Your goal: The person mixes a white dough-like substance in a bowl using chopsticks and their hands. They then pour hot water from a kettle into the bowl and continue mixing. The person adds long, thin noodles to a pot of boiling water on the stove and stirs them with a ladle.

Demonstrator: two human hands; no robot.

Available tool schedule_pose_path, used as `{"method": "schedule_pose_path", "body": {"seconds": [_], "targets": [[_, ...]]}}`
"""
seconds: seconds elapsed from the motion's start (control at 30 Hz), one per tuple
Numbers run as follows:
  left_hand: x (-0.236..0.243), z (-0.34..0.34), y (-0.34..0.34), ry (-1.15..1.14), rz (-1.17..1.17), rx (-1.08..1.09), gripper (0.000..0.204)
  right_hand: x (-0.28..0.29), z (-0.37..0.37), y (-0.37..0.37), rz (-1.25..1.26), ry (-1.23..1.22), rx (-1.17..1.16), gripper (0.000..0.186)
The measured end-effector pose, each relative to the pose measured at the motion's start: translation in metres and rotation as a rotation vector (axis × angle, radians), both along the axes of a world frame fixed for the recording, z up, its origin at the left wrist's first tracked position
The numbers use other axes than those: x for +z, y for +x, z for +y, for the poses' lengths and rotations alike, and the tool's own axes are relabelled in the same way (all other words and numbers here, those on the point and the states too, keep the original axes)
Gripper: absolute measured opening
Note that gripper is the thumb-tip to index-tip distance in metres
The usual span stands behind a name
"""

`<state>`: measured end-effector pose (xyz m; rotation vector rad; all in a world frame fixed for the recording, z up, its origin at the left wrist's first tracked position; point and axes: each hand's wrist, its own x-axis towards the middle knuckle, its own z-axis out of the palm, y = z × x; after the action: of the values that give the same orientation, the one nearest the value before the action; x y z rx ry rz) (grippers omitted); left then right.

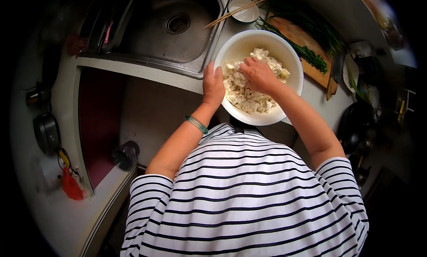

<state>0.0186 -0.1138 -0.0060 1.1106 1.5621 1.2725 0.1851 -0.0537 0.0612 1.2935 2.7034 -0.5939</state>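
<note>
A large white bowl (295,79) stands at the counter's front edge, close against my body. Shaggy, pale dough (249,97) in loose flakes and clumps fills its middle. My right hand (259,74) reaches in from the right, its fingers curled into the dough and their tips partly hidden by it. Against the bowl's left rim rests my left hand (213,86), fingers stretched out and the thumb apart from them. A green bangle (196,124) circles my left wrist.
Left of the bowl lies a steel sink (155,43). Chopsticks (235,13) lie across a small white bowl (243,10) behind. To the right, leafy greens (311,57) cover part of a wooden cutting board (287,26), with a knife (336,74) at its edge.
</note>
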Motion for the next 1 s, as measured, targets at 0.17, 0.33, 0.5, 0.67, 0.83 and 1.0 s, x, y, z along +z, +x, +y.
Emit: {"method": "schedule_pose_path", "body": {"seconds": [0.17,0.33,0.5,0.67,0.83,1.0], "targets": [[0.004,-0.002,0.001,0.039,0.006,-0.012,0.034,0.035,-0.069,0.040,0.127,0.040,0.041,0.032],[0.011,-0.002,0.001,0.030,-0.005,-0.031,0.033,0.022,-0.045,0.007,0.177,-0.165,-0.420,0.036],[0.008,-0.003,0.002,-0.004,-0.043,-0.007,0.033,-0.009,-0.071,-0.030,0.080,0.171,-0.234,0.040],[0.015,-0.007,0.002,-0.020,-0.028,-0.021,0.033,-0.031,-0.058,-0.030,0.051,0.161,-0.139,0.032],[0.013,-0.007,0.003,0.000,-0.014,-0.030,0.033,-0.040,-0.013,-0.040,0.059,0.136,-0.151,0.024],[0.014,-0.004,0.000,0.010,0.019,-0.044,0.035,-0.046,0.002,-0.037,0.120,0.151,-0.139,0.024]]}}
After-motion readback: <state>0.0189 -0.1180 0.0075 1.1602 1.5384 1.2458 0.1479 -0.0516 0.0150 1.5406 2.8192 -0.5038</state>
